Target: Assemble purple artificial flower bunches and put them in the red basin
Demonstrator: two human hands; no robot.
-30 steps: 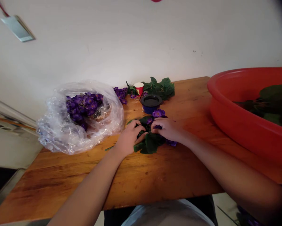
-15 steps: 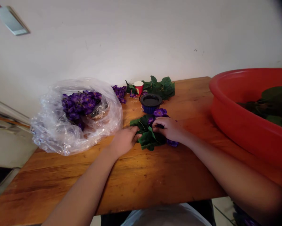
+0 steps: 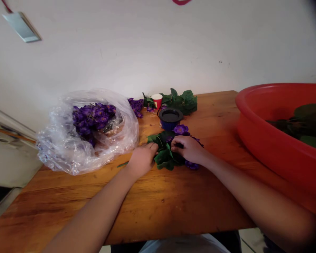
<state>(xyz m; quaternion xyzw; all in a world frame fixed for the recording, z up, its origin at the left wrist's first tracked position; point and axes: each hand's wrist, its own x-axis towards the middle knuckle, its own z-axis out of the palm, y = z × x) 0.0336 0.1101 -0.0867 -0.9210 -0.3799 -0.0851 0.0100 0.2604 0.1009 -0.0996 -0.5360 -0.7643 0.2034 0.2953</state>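
Observation:
An artificial flower bunch, with green leaves (image 3: 165,158) and purple blossoms (image 3: 181,129), lies over the middle of the table between my hands. My left hand (image 3: 144,157) is closed at the left side of the leaves, and a thin green stem (image 3: 122,164) sticks out to its left. Curled fingers of my right hand (image 3: 187,148) press into the bunch among the purple flowers; the fingertips are partly hidden. Just behind the bunch stands a dark blue pot (image 3: 170,124) with a black rim.
On the left a clear plastic bag (image 3: 126,140) lies open with purple flowers (image 3: 93,117) inside. A red paper cup (image 3: 157,102) and leaf sprays (image 3: 183,102) are by the wall. A large red basin (image 3: 266,140) holding leaves takes up the right side.
The view has tilted up slightly. A green stem end now shows left of my left hand, which has shifted a little. My right hand stays at the flowers.

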